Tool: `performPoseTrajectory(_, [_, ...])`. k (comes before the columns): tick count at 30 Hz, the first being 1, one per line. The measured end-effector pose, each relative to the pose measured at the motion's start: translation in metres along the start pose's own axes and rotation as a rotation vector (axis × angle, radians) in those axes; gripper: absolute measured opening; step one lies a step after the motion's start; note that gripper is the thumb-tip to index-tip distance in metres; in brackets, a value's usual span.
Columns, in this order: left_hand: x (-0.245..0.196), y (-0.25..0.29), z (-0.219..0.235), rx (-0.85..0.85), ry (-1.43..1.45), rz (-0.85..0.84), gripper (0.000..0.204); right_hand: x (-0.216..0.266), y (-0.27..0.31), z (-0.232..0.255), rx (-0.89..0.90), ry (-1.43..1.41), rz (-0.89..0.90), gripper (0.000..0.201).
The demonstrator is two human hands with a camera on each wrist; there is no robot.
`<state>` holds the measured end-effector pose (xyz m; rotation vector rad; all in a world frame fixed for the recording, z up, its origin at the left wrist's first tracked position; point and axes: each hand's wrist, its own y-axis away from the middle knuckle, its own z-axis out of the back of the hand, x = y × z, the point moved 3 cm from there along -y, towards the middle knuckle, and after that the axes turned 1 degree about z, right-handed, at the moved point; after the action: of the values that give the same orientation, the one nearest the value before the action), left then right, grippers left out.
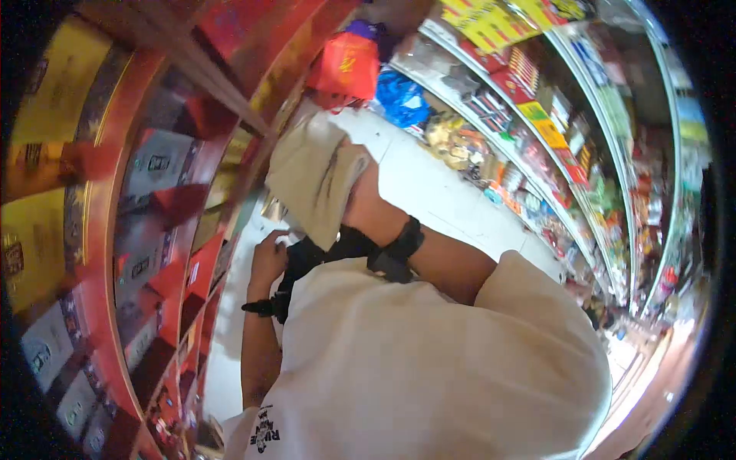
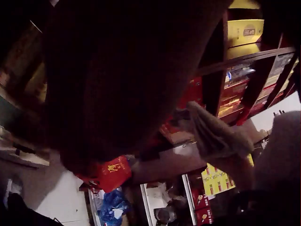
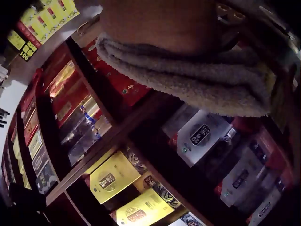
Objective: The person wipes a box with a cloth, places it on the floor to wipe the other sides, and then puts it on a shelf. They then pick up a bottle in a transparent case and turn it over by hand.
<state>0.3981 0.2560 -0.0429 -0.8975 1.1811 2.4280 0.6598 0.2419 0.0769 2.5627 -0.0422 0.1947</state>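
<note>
My right hand (image 1: pixel 362 201) holds a tan towel (image 1: pixel 307 165), which hangs over the fingers and hides them. In the right wrist view the folded, fluffy towel (image 3: pixel 188 77) lies under the hand, in front of the shelf compartments. My left hand (image 1: pixel 268 259) is low beside the shelving with its fingers loosely bent and nothing visible in them. Grey boxes (image 3: pixel 200 136) and yellow boxes (image 3: pixel 115 176) stand in the compartments just below the towel in the right wrist view. A large dark shape fills much of the left wrist view.
Red-edged wooden shelving (image 1: pixel 115 253) full of boxes runs along the left. Metal shelves (image 1: pixel 560 146) packed with small goods line the right. A red bag (image 1: pixel 349 65) and a blue plastic bag (image 1: pixel 402 98) are at the far end of the white tiled floor (image 1: pixel 445 188).
</note>
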Motion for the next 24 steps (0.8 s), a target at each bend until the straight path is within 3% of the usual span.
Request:
performPoseTrajectory(2, [0.045, -0.009, -0.011, 0.017, -0.083, -0.095, 0.028, -0.006, 0.018, -0.001, -0.1, 0.007, -0.081, 0.077])
performPoseTrajectory(6, [0.131, -0.028, -0.003, 0.148, -0.204, -0.034, 0.025, -0.005, 0.048, 0.016, -0.146, 0.014, -0.02, 0.075])
performPoseTrajectory(8, [0.156, -0.04, 0.006, 0.153, -0.16, 0.047, 0.027, 0.002, 0.056, 0.021, -0.206, -0.043, -0.025, 0.071])
performPoseTrajectory(11, [0.18, -0.053, 0.029, 0.11, 0.132, 0.272, 0.032, 0.015, 0.054, 0.031, -0.244, -0.06, 0.056, 0.068])
performPoseTrajectory(13, [0.183, -0.056, 0.039, 0.077, 0.408, 0.439, 0.035, 0.022, 0.046, 0.036, -0.274, -0.055, 0.051, 0.066])
performPoseTrajectory(14, [0.176, -0.059, 0.041, 0.066, 0.493, 0.446, 0.037, 0.023, 0.039, 0.044, -0.28, -0.044, 0.033, 0.066])
performPoseTrajectory(16, [0.168, -0.067, 0.039, 0.035, 0.602, 0.106, 0.033, 0.021, 0.02, 0.069, -0.354, -0.044, -0.076, 0.06])
performPoseTrajectory(18, [0.134, -0.072, 0.025, -0.184, -0.203, 0.022, 0.03, 0.019, 0.003, 0.068, -0.371, 0.005, -0.16, 0.059])
performPoseTrajectory(20, [0.101, -0.08, 0.009, -0.208, 0.71, 0.227, 0.032, 0.029, -0.02, 0.067, -0.382, 0.067, -0.256, 0.058])
performPoseTrajectory(22, [0.069, -0.089, -0.009, -0.283, 0.755, 0.223, 0.033, 0.043, -0.041, 0.068, -0.317, 0.116, -0.466, 0.058])
performPoseTrajectory(24, [0.071, -0.096, -0.041, -0.359, 0.77, 0.135, 0.028, 0.067, -0.058, 0.072, -0.286, 0.186, -0.586, 0.059])
